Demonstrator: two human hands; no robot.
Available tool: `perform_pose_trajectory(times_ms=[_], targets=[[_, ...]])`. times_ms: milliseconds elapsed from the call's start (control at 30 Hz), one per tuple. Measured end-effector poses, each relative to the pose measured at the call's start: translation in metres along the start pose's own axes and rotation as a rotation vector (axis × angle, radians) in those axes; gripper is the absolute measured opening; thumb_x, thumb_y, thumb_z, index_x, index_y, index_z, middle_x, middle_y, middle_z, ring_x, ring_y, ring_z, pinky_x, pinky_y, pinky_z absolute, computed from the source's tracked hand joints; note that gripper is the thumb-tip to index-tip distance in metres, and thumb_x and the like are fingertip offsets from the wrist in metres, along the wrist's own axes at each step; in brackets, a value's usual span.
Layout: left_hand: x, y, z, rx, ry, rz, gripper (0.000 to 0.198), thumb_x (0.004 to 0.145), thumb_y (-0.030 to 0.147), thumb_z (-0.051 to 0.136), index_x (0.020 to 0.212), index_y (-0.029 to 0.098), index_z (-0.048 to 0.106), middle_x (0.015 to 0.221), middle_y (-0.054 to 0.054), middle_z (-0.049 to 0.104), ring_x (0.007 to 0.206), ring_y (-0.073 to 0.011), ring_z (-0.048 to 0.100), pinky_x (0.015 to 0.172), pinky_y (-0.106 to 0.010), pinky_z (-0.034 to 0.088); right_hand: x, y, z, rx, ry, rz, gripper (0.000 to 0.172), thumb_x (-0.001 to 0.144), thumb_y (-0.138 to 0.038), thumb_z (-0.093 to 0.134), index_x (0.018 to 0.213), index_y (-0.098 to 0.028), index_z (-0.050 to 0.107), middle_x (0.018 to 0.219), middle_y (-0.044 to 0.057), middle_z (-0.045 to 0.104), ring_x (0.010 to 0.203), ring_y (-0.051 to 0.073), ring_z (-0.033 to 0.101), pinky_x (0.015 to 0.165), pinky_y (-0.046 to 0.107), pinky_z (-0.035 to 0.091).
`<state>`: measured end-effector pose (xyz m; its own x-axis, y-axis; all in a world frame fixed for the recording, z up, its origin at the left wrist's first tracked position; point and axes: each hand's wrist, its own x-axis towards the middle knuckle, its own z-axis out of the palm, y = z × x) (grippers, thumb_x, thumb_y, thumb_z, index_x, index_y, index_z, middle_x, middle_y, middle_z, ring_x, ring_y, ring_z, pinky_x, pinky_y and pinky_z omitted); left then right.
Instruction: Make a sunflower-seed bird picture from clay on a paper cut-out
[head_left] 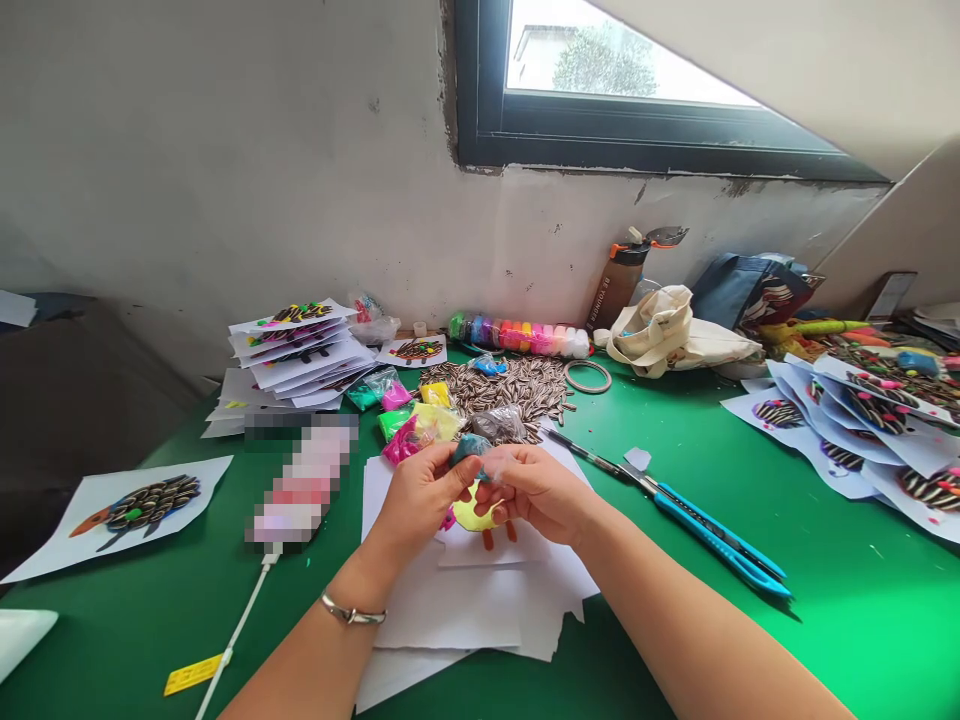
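Between my two hands is a small lump of blue-grey modelling clay (469, 448) in a clear plastic wrapper (496, 462). My left hand (420, 492) pinches the clay side, and my right hand (541, 492) grips the wrapper. Below them lies a white paper card (491, 550) with a flat yellow clay shape (474, 512), brown legs and a bit of pink, partly hidden by my fingers. The card rests on a stack of white paper (450, 615). Just beyond are bagged clay pieces in pink (403, 440), yellow and green, beside a heap of striped sunflower seeds (517, 388).
A blue utility knife (720, 540) and a black pen (577, 448) lie to the right. Stacks of seed-decorated cards stand left (300, 350) and right (862, 430). A blurred device with a white cable (240, 630) lies left. A bottle (616, 285) and cloth bag (667, 335) stand behind.
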<state>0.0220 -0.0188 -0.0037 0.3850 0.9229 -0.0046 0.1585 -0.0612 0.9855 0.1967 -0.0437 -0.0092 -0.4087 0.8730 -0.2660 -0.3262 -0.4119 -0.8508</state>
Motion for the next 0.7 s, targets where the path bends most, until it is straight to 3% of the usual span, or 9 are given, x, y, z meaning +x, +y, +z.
perform_pose_trajectory(times_ms=[100,433,700], targets=[[0.0,0.003,-0.001,-0.008,0.006,0.003,0.036,0.08,0.051,0.066,0.073,0.016,0.063,0.066,0.0,0.057,0.061,-0.0136,0.055,0.057,-0.024,0.045,0.0,0.0,-0.002,-0.012,-0.005,0.026,0.032,0.075,-0.045,0.072,0.08,-0.014,0.064,0.073,0.005,0.065,0.061,0.014,0.063,0.051,0.023,0.045],[-0.004,0.003,0.004,0.046,-0.011,-0.047,0.035,0.078,0.05,0.068,0.084,0.015,0.068,0.068,-0.001,0.059,0.058,-0.0142,0.054,0.05,-0.023,0.041,0.002,-0.001,0.002,-0.111,0.057,0.069,0.018,0.065,-0.029,0.07,0.07,-0.016,0.058,0.053,-0.001,0.057,0.044,0.014,0.056,0.038,0.022,0.037],[-0.002,0.005,-0.002,0.001,-0.012,-0.004,0.035,0.08,0.051,0.066,0.073,0.016,0.063,0.067,0.0,0.057,0.06,-0.0139,0.055,0.056,-0.024,0.044,-0.001,-0.003,-0.009,-0.044,-0.062,0.059,0.035,0.076,-0.047,0.072,0.078,-0.014,0.062,0.065,0.002,0.062,0.061,0.017,0.066,0.047,0.022,0.046]])
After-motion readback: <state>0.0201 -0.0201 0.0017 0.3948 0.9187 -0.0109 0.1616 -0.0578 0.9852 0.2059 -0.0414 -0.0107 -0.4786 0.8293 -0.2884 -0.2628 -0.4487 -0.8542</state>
